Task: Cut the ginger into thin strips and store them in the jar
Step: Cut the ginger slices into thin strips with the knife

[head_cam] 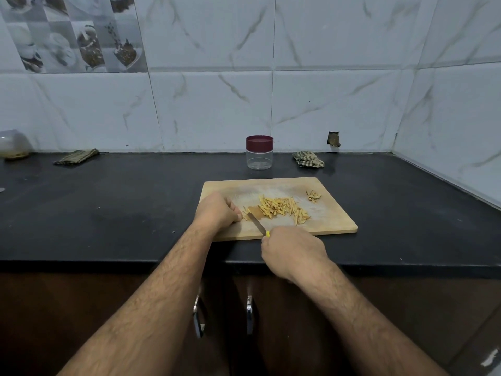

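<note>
**Cutting nearly done, jar not yet filled**

The right hand (294,251) is curled round the yellow handle of a knife (257,223), whose blade runs up and to the left from the fist and lies low over the board (330,223). Just past the blade's tip, the left hand (217,211) rests on the board with its fingers bent down against a small last bit of ginger (246,215); whether it pinches that bit or only pins it I cannot tell.

Just right of the blade lies a loose heap of strips (283,208), already thin, so most of the cutting appears finished. Further right, apart from the heap, sits a small pile of peel (313,196), which looks like scrap.

Beyond the board, towards the wall, the jar (259,153) stands upright on the counter (108,207). It looks empty, and its dark red lid (259,143) is on.

By my judgement, what remains is the last few cuts, opening the jar, and moving the strips into it.
</note>
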`<state>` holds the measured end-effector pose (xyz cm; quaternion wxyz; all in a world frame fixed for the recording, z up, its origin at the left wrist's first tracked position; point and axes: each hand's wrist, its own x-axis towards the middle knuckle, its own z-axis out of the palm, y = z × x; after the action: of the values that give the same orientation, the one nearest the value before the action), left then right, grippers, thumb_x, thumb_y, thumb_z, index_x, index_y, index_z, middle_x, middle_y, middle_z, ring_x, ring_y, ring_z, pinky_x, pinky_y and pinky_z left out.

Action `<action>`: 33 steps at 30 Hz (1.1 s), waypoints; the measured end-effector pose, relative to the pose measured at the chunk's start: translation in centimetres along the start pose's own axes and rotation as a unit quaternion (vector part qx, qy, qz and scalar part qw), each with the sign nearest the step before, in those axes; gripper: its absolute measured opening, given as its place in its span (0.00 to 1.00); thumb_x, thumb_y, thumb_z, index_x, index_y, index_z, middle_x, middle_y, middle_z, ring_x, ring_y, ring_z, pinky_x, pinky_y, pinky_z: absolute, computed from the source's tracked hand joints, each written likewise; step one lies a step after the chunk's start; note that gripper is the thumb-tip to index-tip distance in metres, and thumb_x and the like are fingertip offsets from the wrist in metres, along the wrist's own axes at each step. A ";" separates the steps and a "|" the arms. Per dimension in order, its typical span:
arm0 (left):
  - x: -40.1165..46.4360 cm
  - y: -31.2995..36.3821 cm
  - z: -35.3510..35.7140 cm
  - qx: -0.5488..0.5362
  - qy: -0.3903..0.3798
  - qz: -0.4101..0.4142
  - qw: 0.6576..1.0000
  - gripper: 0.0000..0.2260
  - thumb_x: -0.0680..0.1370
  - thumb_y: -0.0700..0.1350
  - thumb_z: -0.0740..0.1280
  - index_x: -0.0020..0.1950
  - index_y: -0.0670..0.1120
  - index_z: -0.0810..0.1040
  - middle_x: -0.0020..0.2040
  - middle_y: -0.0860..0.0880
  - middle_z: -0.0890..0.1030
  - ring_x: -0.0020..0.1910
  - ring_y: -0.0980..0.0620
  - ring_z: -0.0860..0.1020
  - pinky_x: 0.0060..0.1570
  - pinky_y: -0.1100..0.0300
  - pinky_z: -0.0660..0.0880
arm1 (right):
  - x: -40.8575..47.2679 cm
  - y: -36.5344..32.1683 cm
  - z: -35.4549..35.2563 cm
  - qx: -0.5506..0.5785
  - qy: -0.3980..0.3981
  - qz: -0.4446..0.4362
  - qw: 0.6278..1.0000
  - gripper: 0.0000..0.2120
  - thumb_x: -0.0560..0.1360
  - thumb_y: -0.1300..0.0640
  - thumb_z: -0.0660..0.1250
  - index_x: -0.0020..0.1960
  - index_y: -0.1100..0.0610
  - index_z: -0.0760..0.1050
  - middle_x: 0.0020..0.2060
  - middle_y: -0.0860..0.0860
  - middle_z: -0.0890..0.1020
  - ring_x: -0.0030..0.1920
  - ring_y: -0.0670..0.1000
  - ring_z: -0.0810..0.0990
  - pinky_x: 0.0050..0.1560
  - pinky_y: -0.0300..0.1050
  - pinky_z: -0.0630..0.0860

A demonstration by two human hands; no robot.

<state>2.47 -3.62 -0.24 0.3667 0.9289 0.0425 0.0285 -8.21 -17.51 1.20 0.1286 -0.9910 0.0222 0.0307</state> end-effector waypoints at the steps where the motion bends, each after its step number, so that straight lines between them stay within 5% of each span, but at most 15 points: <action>1: 0.1 -0.2 0.0 -0.007 0.007 -0.001 1.000 0.09 0.76 0.41 0.71 0.35 0.49 0.79 0.40 0.55 0.81 0.44 0.55 0.77 0.44 0.60 0.73 | 0.0 -0.1 0.0 0.001 0.000 -0.001 1.000 0.10 0.82 0.54 0.56 0.53 0.54 0.75 0.48 0.52 0.80 0.47 0.54 0.78 0.44 0.47 0.73; 5: 0.1 -1.2 0.2 -0.044 0.057 0.007 0.997 0.07 0.77 0.44 0.65 0.41 0.46 0.80 0.43 0.50 0.83 0.49 0.48 0.79 0.49 0.55 0.76 | 0.1 -0.5 0.4 -0.006 -0.006 -0.008 1.000 0.08 0.81 0.54 0.56 0.48 0.54 0.72 0.45 0.51 0.79 0.46 0.54 0.78 0.43 0.46 0.73; 16: -0.4 -2.3 1.0 -0.124 0.170 0.014 0.978 0.06 0.75 0.44 0.66 0.39 0.52 0.79 0.39 0.52 0.83 0.46 0.48 0.81 0.48 0.54 0.78 | 1.1 0.1 -1.0 -0.009 0.031 0.017 0.999 0.11 0.81 0.56 0.57 0.57 0.55 0.76 0.45 0.50 0.79 0.44 0.52 0.78 0.42 0.45 0.72; 29: -0.1 -2.6 1.1 -0.133 0.173 0.009 0.976 0.05 0.76 0.45 0.65 0.43 0.51 0.81 0.41 0.52 0.83 0.48 0.49 0.80 0.50 0.52 0.78 | 1.9 0.6 -1.3 0.005 0.022 0.059 0.998 0.08 0.80 0.56 0.57 0.51 0.55 0.75 0.41 0.50 0.77 0.43 0.53 0.77 0.41 0.45 0.72; 33: -0.1 -2.5 1.1 -0.134 0.171 0.008 0.976 0.05 0.75 0.45 0.66 0.41 0.51 0.80 0.41 0.52 0.83 0.47 0.49 0.80 0.50 0.52 0.78 | 2.0 0.3 -1.2 0.054 -0.009 0.035 0.998 0.12 0.81 0.54 0.56 0.42 0.56 0.71 0.37 0.50 0.81 0.32 0.50 0.81 0.33 0.41 0.71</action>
<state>2.32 -2.58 -2.71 0.4752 0.8530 0.0924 0.1950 -6.21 -18.16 2.20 0.1809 -0.9809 0.0571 0.0430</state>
